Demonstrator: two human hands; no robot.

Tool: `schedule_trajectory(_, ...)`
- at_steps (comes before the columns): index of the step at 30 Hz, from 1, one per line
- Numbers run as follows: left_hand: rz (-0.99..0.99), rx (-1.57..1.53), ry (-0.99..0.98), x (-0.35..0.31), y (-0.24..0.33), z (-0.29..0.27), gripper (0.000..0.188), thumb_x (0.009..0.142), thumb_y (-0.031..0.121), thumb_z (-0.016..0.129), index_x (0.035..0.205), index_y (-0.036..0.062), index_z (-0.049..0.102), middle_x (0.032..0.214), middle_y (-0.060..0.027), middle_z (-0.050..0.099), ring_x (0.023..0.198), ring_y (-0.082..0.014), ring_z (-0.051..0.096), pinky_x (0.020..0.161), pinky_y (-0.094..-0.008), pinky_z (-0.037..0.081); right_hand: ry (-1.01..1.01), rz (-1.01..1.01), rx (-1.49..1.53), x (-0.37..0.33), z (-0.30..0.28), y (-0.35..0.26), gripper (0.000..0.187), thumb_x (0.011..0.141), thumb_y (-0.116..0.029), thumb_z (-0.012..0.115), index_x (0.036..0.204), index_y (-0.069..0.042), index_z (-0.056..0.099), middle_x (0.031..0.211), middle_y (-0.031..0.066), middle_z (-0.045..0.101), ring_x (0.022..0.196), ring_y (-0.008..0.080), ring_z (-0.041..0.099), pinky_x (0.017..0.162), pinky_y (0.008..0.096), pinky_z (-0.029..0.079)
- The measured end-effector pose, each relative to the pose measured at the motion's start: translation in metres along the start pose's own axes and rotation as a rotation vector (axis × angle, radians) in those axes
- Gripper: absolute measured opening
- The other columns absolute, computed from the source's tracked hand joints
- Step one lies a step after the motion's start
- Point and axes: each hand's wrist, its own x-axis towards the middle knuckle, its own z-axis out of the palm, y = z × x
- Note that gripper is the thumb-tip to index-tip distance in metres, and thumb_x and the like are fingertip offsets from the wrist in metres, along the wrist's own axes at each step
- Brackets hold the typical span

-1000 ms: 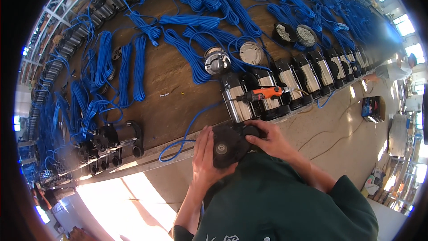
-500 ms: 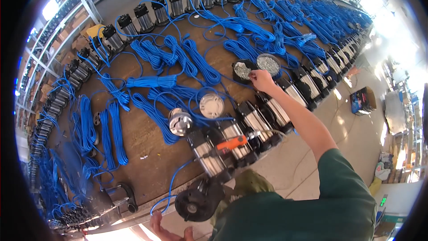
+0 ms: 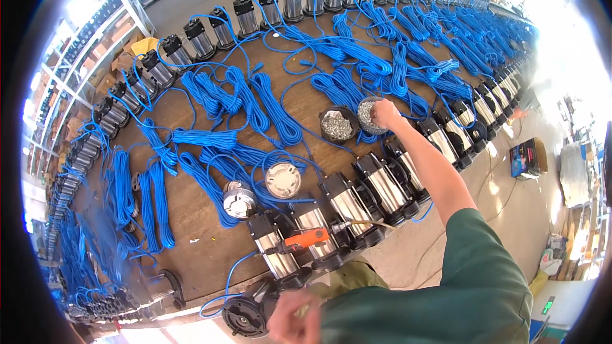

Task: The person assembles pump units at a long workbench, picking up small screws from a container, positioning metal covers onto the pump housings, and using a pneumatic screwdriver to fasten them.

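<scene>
— Right, where is the right hand sitting at this moment?

— Reaching far out over the worktop, arm stretched, and it is dipping into the right-hand dish of screws. The fingers are curling down over the dish's far rim, bunched narrow; whether any screws are pinched between them, I cannot tell.

— And the second dish?

— The dark dish of screws is lying just beside it, to the left, untouched, with blue cable bundles spreading all around both.

— What is the left hand doing?

— Staying low at the near edge, blurred, gripping closed around the black pump housing, which is hanging just past the worktop's front lip, well apart from the dishes.

— Anything between them?

— A row of steel-bodied pumps is running along the near edge, and an orange-handled tool is resting across two of them, just above the left hand. A white round cap is lying further in.
</scene>
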Motion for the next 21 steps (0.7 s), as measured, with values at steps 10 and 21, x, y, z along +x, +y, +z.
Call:
schedule_trajectory(10, -0.782, -0.861, -0.158, 0.086, -0.075, 0.108, 0.018, 0.095, 0.014, 0.051, 0.099, -0.0009, 0.060, 0.081, -0.0093, 0.063, 0.074, -0.0208, 0.062, 0.068, -0.0331, 0.051, 0.149, -0.042, 0.223, -0.016, -0.049, 0.011, 0.016, 0.071, -0.020, 0.075, 0.080, -0.008, 0.072, 0.078, 0.0143, 0.069, 0.076, 0.0328, 0.067, 0.072, 0.0393, 0.054)
schedule_trajectory(21, -0.900, -1.263, 0.056, 0.042, -0.060, 0.068, 0.043, 0.101, 0.036, 0.040, 0.114, -0.0033, 0.051, 0.117, -0.0207, 0.055, 0.108, -0.0349, 0.056, 0.103, -0.0492, 0.042, -0.333, -0.641, 0.964, -0.266, -0.160, -0.208, 0.015, 0.082, -0.010, 0.071, 0.092, 0.000, 0.069, 0.078, 0.0093, 0.068, 0.065, 0.0131, 0.066, 0.060, 0.0267, 0.052)
